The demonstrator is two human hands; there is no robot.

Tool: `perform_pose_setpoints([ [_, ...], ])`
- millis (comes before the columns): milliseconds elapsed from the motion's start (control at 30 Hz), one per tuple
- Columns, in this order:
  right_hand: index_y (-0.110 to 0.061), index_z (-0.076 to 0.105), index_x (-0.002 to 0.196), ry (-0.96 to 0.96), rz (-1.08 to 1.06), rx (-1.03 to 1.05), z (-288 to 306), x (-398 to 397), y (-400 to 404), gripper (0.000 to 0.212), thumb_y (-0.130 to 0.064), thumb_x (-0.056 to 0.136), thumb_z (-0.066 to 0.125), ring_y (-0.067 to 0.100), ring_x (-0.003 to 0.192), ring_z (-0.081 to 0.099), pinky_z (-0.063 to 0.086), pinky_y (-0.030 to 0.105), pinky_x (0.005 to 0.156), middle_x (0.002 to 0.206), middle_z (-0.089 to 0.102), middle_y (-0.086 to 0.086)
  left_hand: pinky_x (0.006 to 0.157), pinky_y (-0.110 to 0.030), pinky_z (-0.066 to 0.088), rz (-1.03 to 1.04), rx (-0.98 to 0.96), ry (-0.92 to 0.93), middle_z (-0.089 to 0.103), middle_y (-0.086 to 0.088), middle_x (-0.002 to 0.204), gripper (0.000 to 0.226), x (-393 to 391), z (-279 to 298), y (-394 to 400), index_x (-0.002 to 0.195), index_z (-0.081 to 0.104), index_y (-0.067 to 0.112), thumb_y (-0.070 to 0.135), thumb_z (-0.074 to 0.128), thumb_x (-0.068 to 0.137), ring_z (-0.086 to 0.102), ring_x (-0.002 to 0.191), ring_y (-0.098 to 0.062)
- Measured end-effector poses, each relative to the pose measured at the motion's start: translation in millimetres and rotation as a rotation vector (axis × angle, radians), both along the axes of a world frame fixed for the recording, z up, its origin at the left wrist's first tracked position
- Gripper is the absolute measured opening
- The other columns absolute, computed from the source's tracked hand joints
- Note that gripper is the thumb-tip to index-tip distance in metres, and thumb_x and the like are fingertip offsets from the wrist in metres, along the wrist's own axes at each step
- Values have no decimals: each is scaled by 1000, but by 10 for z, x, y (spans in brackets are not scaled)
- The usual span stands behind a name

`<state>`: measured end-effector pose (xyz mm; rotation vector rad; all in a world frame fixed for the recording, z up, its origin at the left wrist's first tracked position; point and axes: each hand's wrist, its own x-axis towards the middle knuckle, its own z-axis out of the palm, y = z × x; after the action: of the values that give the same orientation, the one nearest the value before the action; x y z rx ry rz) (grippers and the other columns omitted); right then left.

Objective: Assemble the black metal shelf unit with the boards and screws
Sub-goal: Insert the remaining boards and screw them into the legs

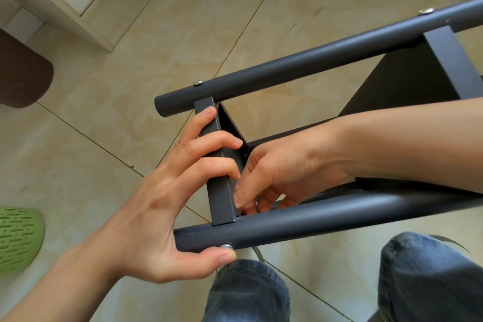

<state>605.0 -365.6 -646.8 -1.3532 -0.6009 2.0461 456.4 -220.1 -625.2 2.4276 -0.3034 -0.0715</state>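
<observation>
Left hand (167,191) wraps the crossbar (218,165), thumb pressing the screw (226,246) at lower centre; right hand (282,175) pinches something tiny inside, probably a nut. Slip and it drops.

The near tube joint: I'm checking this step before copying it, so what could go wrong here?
The right hand works a small fastener in the tight corner between crossbar and near tube; it could slip and drop. The left hand alone steadies the frame, thumb by the screw head, so the joint may shift.
</observation>
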Motion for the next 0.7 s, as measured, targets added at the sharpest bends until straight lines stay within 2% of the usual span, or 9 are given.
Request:
perform_pose_setpoints([
  [167,-12,69,81,-3,5,17,10,3,-32,17,-19,94,61,13,69,57,49,26,70,75,63,2,120,-32,21,-2,3,-4,40,4,150,57,-14,-22,11,121,51,22,47,68,73,9,155,-33],
  [333,-9,67,107,-45,53,50,100,83,-99,20,-23,97,58,22,95,57,49,36,91,103,62,10,122,-31,19,7,21,-10,34,6,158,56,-34,-10,12,123,53,21,48,70,77,5,156,-27],
  [433,-14,68,106,-93,78,93,247,119,-173,16,-20,99,55,18,96,60,52,28,88,105,64,10,122,-26,18,29,27,0,30,8,162,56,-44,6,18,125,54,22,50,70,78,2,156,-23],
  [500,-17,68,115,-161,97,93,391,138,-251,21,-21,99,54,18,99,63,52,29,91,112,68,11,122,-27,18,49,30,3,25,13,164,55,-52,29,17,125,54,27,50,71,79,1,156,-19],
  [567,-24,66,121,-300,146,76,560,119,-313,25,-25,99,54,14,98,67,54,31,91,113,71,2,118,-33,20,75,29,13,18,18,166,54,-78,48,3,126,53,33,51,72,79,-1,156,-14],
  [667,-21,69,115,-704,304,124,799,-29,-379,25,-31,100,51,5,82,66,49,21,76,87,71,-8,114,-34,20,124,19,35,11,24,165,54,-150,71,-39,130,49,43,54,69,81,-2,155,-7],
  [700,-19,68,116,-811,337,142,844,-88,-411,27,-31,100,50,6,80,64,47,20,72,84,69,-8,114,-34,21,145,16,44,9,27,165,56,-181,77,-59,133,46,48,56,68,82,-2,154,-4],
])
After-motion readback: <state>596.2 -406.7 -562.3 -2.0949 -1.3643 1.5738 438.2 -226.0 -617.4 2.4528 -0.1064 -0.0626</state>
